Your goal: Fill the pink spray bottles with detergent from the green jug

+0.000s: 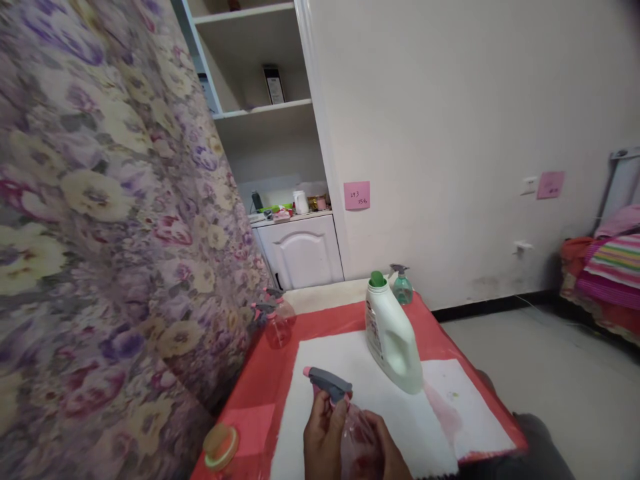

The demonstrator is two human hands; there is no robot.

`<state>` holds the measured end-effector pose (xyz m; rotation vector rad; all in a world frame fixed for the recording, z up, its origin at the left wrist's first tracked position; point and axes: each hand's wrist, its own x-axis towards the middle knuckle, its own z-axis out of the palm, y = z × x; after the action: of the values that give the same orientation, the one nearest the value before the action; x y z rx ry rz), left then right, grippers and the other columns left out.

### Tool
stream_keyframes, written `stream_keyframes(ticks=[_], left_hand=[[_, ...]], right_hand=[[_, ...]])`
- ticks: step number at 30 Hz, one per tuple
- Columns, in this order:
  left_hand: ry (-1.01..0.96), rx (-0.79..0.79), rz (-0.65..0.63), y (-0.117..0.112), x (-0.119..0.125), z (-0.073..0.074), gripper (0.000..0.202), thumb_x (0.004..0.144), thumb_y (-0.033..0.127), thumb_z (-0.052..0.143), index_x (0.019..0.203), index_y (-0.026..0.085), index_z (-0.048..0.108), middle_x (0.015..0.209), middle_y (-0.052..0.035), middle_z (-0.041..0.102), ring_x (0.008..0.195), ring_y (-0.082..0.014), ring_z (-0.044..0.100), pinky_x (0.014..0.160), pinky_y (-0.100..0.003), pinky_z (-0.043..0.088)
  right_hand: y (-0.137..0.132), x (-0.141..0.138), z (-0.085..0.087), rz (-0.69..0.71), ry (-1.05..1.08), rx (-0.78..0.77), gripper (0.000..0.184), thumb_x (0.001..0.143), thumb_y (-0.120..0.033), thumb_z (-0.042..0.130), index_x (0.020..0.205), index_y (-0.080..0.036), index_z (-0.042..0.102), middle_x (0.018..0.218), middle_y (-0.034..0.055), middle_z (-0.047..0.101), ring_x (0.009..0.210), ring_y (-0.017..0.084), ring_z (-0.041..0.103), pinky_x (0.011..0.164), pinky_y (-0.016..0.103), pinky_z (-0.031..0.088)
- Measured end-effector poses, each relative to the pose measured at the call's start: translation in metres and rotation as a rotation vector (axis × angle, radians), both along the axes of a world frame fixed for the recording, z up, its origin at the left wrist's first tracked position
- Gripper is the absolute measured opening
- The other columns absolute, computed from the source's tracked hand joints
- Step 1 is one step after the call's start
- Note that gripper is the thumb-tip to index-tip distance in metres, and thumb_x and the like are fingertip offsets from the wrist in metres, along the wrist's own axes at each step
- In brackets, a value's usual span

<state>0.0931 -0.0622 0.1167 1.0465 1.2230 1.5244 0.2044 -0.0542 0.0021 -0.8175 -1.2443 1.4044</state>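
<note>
Both of my hands hold a clear pink spray bottle (356, 437) with a grey trigger head and pink nozzle, low over the white sheet (350, 353). My left hand (323, 433) wraps its neck just under the trigger. My right hand (387, 450) grips the bottle's body from the right. A white detergent jug (393, 340) with a green cap stands just beyond on the sheet. The table wears a red cover (260, 387).
A second pink spray bottle (275, 320) stands at the table's far left beside a floral curtain (110, 220). A teal spray bottle (401, 283) sits behind the jug. An orange-lidded jar (220, 447) is at the near left. White cabinet and shelves stand behind; bedding lies far right.
</note>
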Motion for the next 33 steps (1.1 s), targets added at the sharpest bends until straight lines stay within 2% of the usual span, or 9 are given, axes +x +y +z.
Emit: stream_keyframes(ticks=[7, 9, 12, 16, 18, 20, 24, 28, 33], left_hand=[[-0.013, -0.002, -0.082, -0.005, 0.003, 0.001, 0.04, 0.07, 0.05, 0.074, 0.094, 0.018, 0.067, 0.089, -0.0084, 0.076, 0.082, -0.0228, 0.069, 0.074, -0.029, 0.051], [-0.008, 0.011, -0.058, -0.004, 0.005, 0.0, 0.038, 0.071, 0.049, 0.074, 0.093, 0.018, 0.067, 0.088, -0.0076, 0.076, 0.08, -0.0217, 0.068, 0.074, -0.028, 0.051], [0.035, 0.033, -0.008, -0.001, 0.005, -0.005, 0.034, 0.072, 0.048, 0.074, 0.089, 0.019, 0.066, 0.088, -0.0062, 0.075, 0.082, -0.0204, 0.067, 0.076, -0.027, 0.05], [0.058, 0.036, 0.005, 0.002, 0.001, -0.007, 0.033, 0.073, 0.047, 0.074, 0.088, 0.019, 0.065, 0.09, -0.0057, 0.074, 0.087, -0.0208, 0.067, 0.079, -0.026, 0.049], [0.024, 0.021, -0.016, 0.001, -0.002, -0.007, 0.033, 0.074, 0.046, 0.074, 0.09, 0.018, 0.065, 0.089, -0.0059, 0.074, 0.085, -0.0202, 0.067, 0.077, -0.026, 0.049], [-0.04, -0.008, -0.075, 0.0, -0.003, -0.005, 0.036, 0.073, 0.047, 0.075, 0.093, 0.018, 0.066, 0.089, -0.0062, 0.074, 0.081, -0.0195, 0.067, 0.074, -0.027, 0.05], [-0.15, -0.042, -0.137, -0.002, -0.002, -0.003, 0.039, 0.07, 0.049, 0.076, 0.092, 0.019, 0.067, 0.085, -0.0049, 0.073, 0.075, -0.0183, 0.066, 0.067, -0.026, 0.05], [-0.168, -0.028, -0.002, 0.0, 0.005, -0.003, 0.039, 0.064, 0.047, 0.08, 0.087, 0.018, 0.068, 0.081, -0.0046, 0.074, 0.079, -0.0195, 0.067, 0.072, -0.026, 0.05], [-0.134, -0.026, 0.112, 0.002, 0.006, -0.004, 0.037, 0.064, 0.045, 0.081, 0.086, 0.018, 0.069, 0.084, -0.0053, 0.075, 0.085, -0.0201, 0.067, 0.077, -0.026, 0.05]], right_hand=[[0.001, 0.014, 0.027, 0.288, 0.156, 0.095, 0.093, 0.051, -0.049, 0.085, 0.134, -0.027, 0.05, 0.139, 0.0109, 0.057, 0.132, 0.037, 0.048, 0.111, 0.047, 0.035], [0.002, 0.011, 0.02, 0.256, 0.163, 0.087, 0.094, 0.051, -0.053, 0.084, 0.134, -0.027, 0.05, 0.139, 0.0116, 0.056, 0.132, 0.038, 0.048, 0.111, 0.048, 0.035], [0.002, 0.0, -0.002, 0.081, 0.11, 0.083, 0.1, 0.046, -0.052, 0.086, 0.134, -0.024, 0.048, 0.143, 0.0147, 0.052, 0.135, 0.039, 0.044, 0.113, 0.049, 0.031], [-0.001, -0.007, -0.016, -0.067, 0.005, 0.049, 0.095, 0.049, -0.033, 0.084, 0.135, -0.025, 0.045, 0.145, 0.0144, 0.05, 0.137, 0.038, 0.041, 0.114, 0.047, 0.032], [-0.003, -0.002, -0.004, -0.028, -0.003, 0.054, 0.088, 0.052, -0.023, 0.078, 0.134, -0.024, 0.046, 0.144, 0.0132, 0.051, 0.137, 0.036, 0.043, 0.115, 0.046, 0.031], [-0.006, 0.007, 0.016, 0.105, 0.028, 0.055, 0.083, 0.053, -0.018, 0.073, 0.133, -0.024, 0.049, 0.14, 0.0115, 0.056, 0.133, 0.034, 0.047, 0.113, 0.044, 0.034], [-0.01, 0.018, 0.044, 0.302, 0.135, -0.001, 0.079, 0.056, -0.017, 0.067, 0.133, -0.024, 0.05, 0.133, 0.0092, 0.062, 0.124, 0.033, 0.056, 0.103, 0.044, 0.045], [-0.009, 0.009, 0.026, 0.076, 0.023, 0.039, 0.084, 0.049, -0.013, 0.064, 0.132, -0.022, 0.049, 0.139, 0.01, 0.057, 0.133, 0.033, 0.047, 0.112, 0.043, 0.035], [-0.008, -0.003, -0.005, -0.066, -0.116, 0.03, 0.09, 0.048, -0.012, 0.063, 0.135, -0.017, 0.041, 0.139, 0.0158, 0.053, 0.133, 0.033, 0.046, 0.109, 0.041, 0.038]])
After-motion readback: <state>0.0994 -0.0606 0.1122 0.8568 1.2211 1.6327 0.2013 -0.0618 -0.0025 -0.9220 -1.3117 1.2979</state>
